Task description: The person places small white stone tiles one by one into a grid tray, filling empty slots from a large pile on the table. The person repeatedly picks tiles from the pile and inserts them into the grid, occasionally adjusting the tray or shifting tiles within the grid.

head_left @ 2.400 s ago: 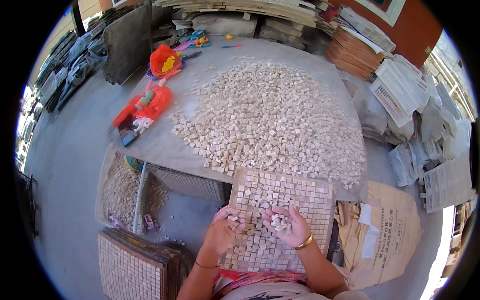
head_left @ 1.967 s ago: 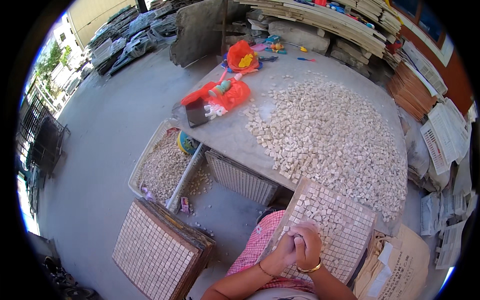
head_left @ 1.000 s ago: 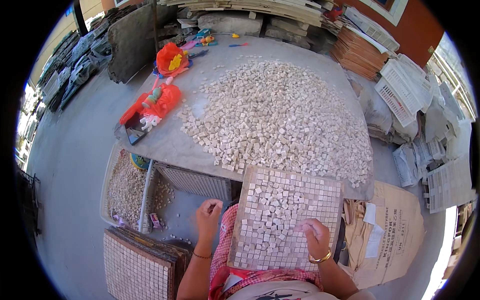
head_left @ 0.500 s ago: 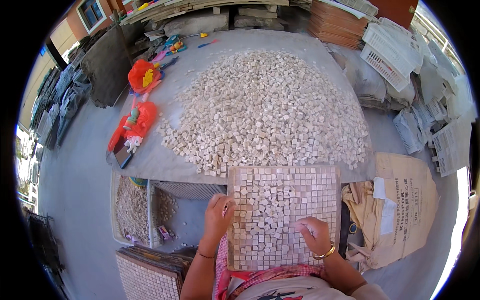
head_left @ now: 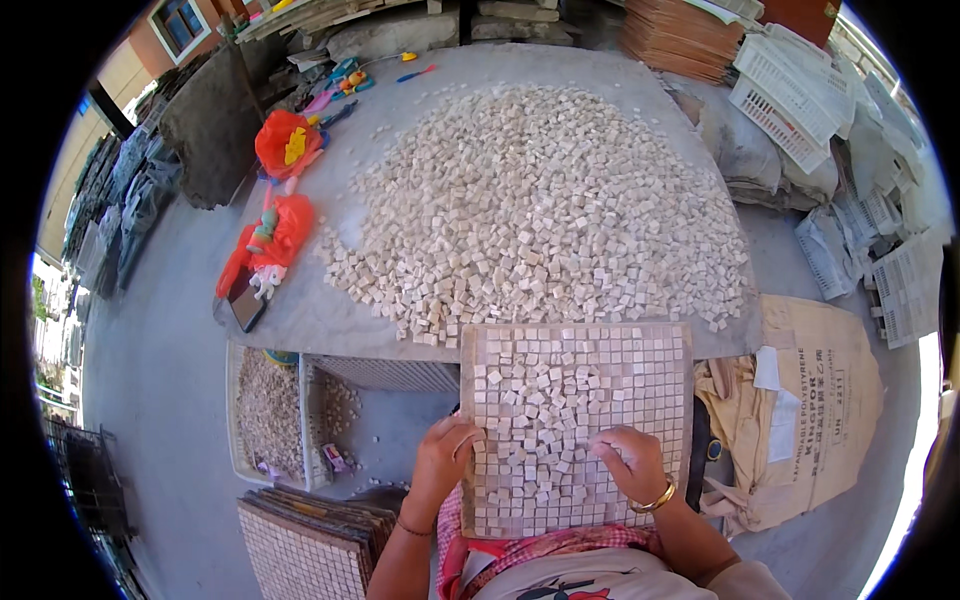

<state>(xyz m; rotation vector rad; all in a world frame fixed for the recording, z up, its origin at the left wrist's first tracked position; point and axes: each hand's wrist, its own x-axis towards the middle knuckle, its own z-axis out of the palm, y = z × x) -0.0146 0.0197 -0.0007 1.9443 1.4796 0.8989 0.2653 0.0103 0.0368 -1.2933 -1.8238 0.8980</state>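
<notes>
A square mosaic board [head_left: 688, 420] lies in front of me, tilted toward my lap. Stone tiles fill its grid at the edges, and loose cream tiles [head_left: 545, 420] are heaped over its middle. My left hand [head_left: 445, 458] is at the board's left edge, fingers curled together at the outer column of tiles. What they hold, if anything, is hidden. On the right half, my right hand [head_left: 632, 465] hovers low over the tiles, thumb and fingers drawn in beside the loose ones. Its fingertips are too small to show whether a tile is between them.
A broad pile of cream stone tiles [head_left: 540, 200] covers the grey table [head_left: 300, 325] beyond the board. Red bags [head_left: 290, 230] and a phone [head_left: 246, 308] lie at its left. Below stand a white crate [head_left: 236, 420] of tiles and stacked mosaic boards [head_left: 300, 545]. A paper sack [head_left: 820, 410] lies right.
My left hand has lowered slightly and closed in on the board's left edge. The right hand stays over nearly the same tiles. The whole view has shifted a little.
</notes>
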